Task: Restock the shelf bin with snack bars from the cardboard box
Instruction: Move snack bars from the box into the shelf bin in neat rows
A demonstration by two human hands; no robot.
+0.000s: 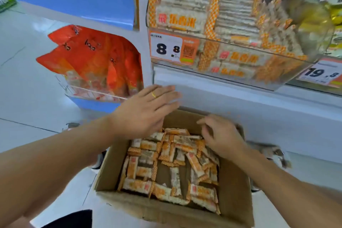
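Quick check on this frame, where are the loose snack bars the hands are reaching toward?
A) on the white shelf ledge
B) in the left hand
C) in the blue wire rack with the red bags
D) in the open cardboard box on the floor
D: the loose snack bars lie scattered inside the open cardboard box, with the left hand flat and empty above its rim and the right hand over them.

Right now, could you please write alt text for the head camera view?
Two bare hands, left hand open, right hand loosely curled, reach over a cardboard box of orange-and-white snack bars. Above it, a clear shelf bin holds stacked bars.
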